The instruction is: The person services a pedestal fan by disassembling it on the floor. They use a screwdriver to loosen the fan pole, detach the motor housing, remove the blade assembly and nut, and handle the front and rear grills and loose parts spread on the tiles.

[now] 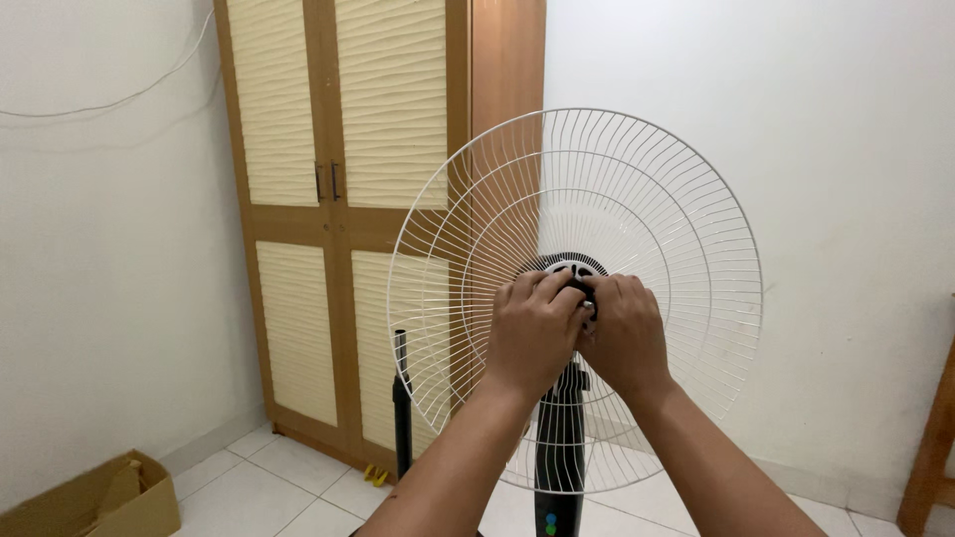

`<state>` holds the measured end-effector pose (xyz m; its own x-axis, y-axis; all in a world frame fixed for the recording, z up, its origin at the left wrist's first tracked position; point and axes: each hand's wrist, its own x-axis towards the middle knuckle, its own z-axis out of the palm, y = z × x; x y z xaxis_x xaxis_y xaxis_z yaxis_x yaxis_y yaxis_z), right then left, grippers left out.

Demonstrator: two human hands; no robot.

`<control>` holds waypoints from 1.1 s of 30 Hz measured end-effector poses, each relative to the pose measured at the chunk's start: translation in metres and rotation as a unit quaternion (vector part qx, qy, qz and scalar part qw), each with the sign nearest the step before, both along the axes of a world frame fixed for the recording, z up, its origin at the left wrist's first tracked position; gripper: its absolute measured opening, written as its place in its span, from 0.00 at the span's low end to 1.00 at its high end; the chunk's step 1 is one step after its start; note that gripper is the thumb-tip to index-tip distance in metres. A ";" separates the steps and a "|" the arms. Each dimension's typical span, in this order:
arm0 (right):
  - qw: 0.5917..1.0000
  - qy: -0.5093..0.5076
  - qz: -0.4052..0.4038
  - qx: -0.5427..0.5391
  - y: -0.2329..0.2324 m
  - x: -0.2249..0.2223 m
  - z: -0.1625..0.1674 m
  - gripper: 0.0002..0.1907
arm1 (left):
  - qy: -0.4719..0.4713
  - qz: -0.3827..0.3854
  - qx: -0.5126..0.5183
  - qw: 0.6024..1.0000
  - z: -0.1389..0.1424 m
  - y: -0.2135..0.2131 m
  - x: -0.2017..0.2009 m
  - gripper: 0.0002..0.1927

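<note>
Fingers (545,290) of both hands curl inward and bunch together at the hub (572,268) of a white wire fan guard (637,189), closed around something small and dark at its centre. What exactly the fingertips pinch cannot be told, since the knuckles hide it. The left hand (532,333) sits on the left of the hub with its back to the camera; the right hand (627,333) sits just beside it on the right, and the two touch where their fingers meet. Both forearms rise from the bottom edge of the view and converge on that one spot.

The guard is a round dish of thin radial wires — upright, facing the person, mounted at the top of a dark stand (560,447). The stand drops straight down below the hands to a panel with small coloured buttons (550,524) near the bottom edge. A black ring and a pale inner plate show just above the fingers at the hub.

Behind the guard on the left stands a tall wooden wardrobe (338,199) with cream louvred doors and two small dark handles, set against a white wall. A second slim dark pole (401,408) stands in front of it. An open cardboard box (109,497) lies on the white tiled floor (269,487) in the lower left corner — well apart from the fan. A wooden frame edge (930,447) shows at far right.
</note>
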<state>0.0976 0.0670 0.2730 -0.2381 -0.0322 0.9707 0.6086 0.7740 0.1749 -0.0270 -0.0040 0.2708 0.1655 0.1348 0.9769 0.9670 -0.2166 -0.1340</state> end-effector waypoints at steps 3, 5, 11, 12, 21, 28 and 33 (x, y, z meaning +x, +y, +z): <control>1.000 0.007 -0.002 -0.029 -0.002 -0.003 0.000 0.16 | -0.007 -0.010 -0.018 1.000 0.001 0.000 -0.001 0.11; 1.000 -0.004 -0.005 -0.014 -0.004 0.001 0.001 0.18 | -0.026 -0.017 -0.051 0.998 0.000 0.000 -0.001 0.11; 1.000 0.019 0.022 -0.008 -0.002 -0.003 -0.005 0.15 | -0.018 -0.027 -0.001 0.999 -0.004 0.004 -0.001 0.11; 0.998 0.048 0.008 -0.029 -0.001 -0.006 -0.008 0.13 | -0.021 -0.033 -0.005 0.999 -0.006 0.005 0.000 0.11; 0.997 0.062 -0.031 -0.043 -0.016 -0.006 -0.011 0.19 | -0.058 -0.062 -0.052 0.995 -0.001 -0.005 -0.005 0.11; 0.996 -0.087 0.013 0.015 -0.002 0.019 0.016 0.29 | -0.037 -0.048 -0.033 0.998 -0.001 -0.002 -0.004 0.12; 0.998 -0.051 0.031 0.030 0.008 0.017 0.007 0.22 | -0.017 -0.062 -0.011 0.998 -0.006 0.006 -0.005 0.11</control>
